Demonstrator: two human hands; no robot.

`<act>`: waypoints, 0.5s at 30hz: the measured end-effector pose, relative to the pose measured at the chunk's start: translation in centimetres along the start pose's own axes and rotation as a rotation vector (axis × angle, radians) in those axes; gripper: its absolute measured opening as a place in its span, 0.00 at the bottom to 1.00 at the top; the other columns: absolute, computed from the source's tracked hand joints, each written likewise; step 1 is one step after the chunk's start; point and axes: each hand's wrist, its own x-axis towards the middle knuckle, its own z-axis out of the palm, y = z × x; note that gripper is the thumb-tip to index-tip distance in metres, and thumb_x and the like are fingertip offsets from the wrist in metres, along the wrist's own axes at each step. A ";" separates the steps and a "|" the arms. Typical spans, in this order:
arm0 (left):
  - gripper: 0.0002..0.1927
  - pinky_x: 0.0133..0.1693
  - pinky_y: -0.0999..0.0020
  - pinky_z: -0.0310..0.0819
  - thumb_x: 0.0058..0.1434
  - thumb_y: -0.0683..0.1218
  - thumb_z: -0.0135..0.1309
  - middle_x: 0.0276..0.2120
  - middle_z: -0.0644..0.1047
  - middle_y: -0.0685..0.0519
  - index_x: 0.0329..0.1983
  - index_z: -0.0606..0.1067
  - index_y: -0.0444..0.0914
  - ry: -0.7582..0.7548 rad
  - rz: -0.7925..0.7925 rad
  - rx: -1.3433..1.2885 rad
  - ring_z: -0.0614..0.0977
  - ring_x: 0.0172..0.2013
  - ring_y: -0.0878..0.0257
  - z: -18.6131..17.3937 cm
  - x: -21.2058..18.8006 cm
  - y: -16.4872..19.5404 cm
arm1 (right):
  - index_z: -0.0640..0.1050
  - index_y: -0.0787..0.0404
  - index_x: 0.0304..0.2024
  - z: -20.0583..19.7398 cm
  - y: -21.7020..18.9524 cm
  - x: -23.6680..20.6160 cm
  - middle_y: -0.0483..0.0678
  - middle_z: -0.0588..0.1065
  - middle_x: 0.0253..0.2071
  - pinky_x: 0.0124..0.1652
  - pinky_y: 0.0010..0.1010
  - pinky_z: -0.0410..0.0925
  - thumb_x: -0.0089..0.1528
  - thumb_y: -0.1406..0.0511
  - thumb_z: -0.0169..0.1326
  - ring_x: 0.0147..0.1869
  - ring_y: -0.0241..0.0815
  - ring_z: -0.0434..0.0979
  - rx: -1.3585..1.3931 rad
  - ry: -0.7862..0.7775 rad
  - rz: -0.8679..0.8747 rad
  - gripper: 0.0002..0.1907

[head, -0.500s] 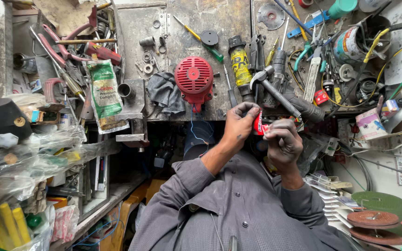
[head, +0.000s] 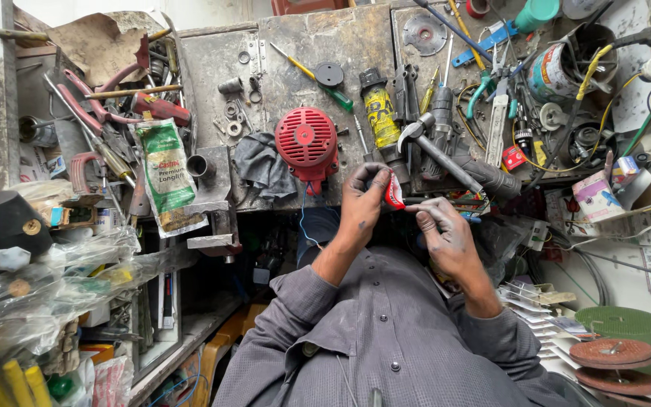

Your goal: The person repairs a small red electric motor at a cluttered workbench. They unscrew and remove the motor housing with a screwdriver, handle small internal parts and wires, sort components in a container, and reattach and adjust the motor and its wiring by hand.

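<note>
Holding a small red-and-white sachet (head: 394,191) at the front edge of a cluttered metal workbench (head: 295,53).

Compared with half a second earlier, the hands have drawn slightly apart: the left hand (head: 361,205) now pinches the sachet alone, thumb and fingers clamped on it, while the right hand (head: 444,232) sits just beside it, fingers loosely together and extended toward the sachet's lower end; whether they touch it cannot be told. The item is thus supported on one side only, and judged as presented to the right hand. Both hands are soiled dark. Behind them lie a red motor fan cover (head: 307,142), a hammer (head: 437,151), a yellow spray can (head: 379,114) and a green pouch (head: 164,172). Grinding discs (head: 610,353) are stacked at the right.
</note>
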 end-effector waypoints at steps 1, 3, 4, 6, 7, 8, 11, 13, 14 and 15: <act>0.07 0.42 0.73 0.73 0.71 0.43 0.54 0.35 0.78 0.57 0.43 0.77 0.33 -0.015 0.026 0.047 0.76 0.37 0.71 0.1 -0.4 0.3 | 0.80 0.65 0.51 0.3 0.6 -0.1 0.47 0.74 0.40 0.45 0.25 0.67 0.70 0.65 0.52 0.42 0.37 0.74 0.035 0.024 0.022 0.12; 0.08 0.44 0.71 0.74 0.71 0.43 0.54 0.37 0.79 0.56 0.44 0.77 0.33 -0.051 0.081 0.143 0.77 0.39 0.68 0.5 -0.8 1.1 | 0.76 0.66 0.57 1.4 1.7 -0.1 0.47 0.74 0.44 0.47 0.23 0.66 0.71 0.64 0.51 0.45 0.35 0.73 0.106 0.079 0.064 0.15; 0.08 0.44 0.69 0.75 0.69 0.43 0.54 0.37 0.79 0.53 0.44 0.77 0.33 -0.060 0.165 0.303 0.79 0.40 0.64 0.5 -1.1 1.6 | 0.76 0.65 0.58 2.1 2.4 0.1 0.45 0.75 0.46 0.48 0.22 0.67 0.70 0.64 0.50 0.48 0.33 0.74 0.337 0.076 0.133 0.16; 0.08 0.45 0.65 0.76 0.67 0.43 0.55 0.39 0.80 0.47 0.44 0.77 0.33 -0.079 0.326 0.624 0.83 0.41 0.55 0.7 -2.1 2.9 | 0.75 0.63 0.60 3.7 3.7 0.7 0.41 0.77 0.49 0.52 0.21 0.68 0.69 0.63 0.50 0.52 0.29 0.74 0.802 0.071 0.277 0.18; 0.08 0.45 0.63 0.76 0.67 0.43 0.55 0.41 0.79 0.45 0.46 0.78 0.34 -0.094 0.302 0.675 0.83 0.43 0.52 1.0 -2.3 3.5 | 0.75 0.64 0.59 4.4 4.3 0.9 0.42 0.77 0.49 0.52 0.21 0.68 0.69 0.64 0.52 0.51 0.29 0.74 0.739 0.075 0.266 0.17; 0.09 0.46 0.61 0.76 0.67 0.42 0.55 0.42 0.78 0.43 0.48 0.78 0.35 -0.106 0.276 0.725 0.82 0.44 0.48 1.3 -2.5 4.1 | 0.76 0.65 0.58 5.0 4.8 1.1 0.43 0.78 0.48 0.51 0.22 0.68 0.68 0.65 0.54 0.50 0.29 0.74 0.675 0.076 0.256 0.17; 0.19 0.51 0.58 0.73 0.63 0.41 0.57 0.49 0.76 0.40 0.56 0.72 0.34 -0.144 0.280 0.692 0.80 0.50 0.45 1.6 -2.5 5.6 | 0.78 0.67 0.55 5.6 6.2 1.2 0.43 0.79 0.46 0.50 0.24 0.69 0.69 0.66 0.54 0.48 0.30 0.75 0.754 0.105 0.300 0.14; 0.25 0.54 0.58 0.73 0.59 0.40 0.59 0.52 0.76 0.40 0.60 0.69 0.33 -0.169 0.293 0.653 0.80 0.53 0.45 1.2 -2.7 6.4 | 0.78 0.67 0.54 5.5 6.9 1.3 0.44 0.79 0.46 0.51 0.25 0.70 0.70 0.67 0.54 0.48 0.32 0.77 0.910 0.116 0.351 0.13; 0.26 0.54 0.59 0.73 0.58 0.39 0.59 0.52 0.76 0.40 0.61 0.69 0.34 -0.186 0.295 0.656 0.80 0.53 0.45 0.9 -2.7 6.6 | 0.78 0.66 0.54 5.4 7.2 1.5 0.46 0.80 0.46 0.51 0.26 0.70 0.70 0.67 0.53 0.48 0.33 0.77 0.995 0.120 0.371 0.12; 0.27 0.55 0.59 0.74 0.57 0.38 0.59 0.52 0.77 0.41 0.61 0.69 0.34 -0.204 0.293 0.659 0.81 0.54 0.45 0.6 -2.9 6.7 | 0.78 0.66 0.54 5.3 7.4 1.6 0.47 0.80 0.46 0.52 0.26 0.70 0.70 0.68 0.53 0.48 0.35 0.78 1.082 0.124 0.394 0.11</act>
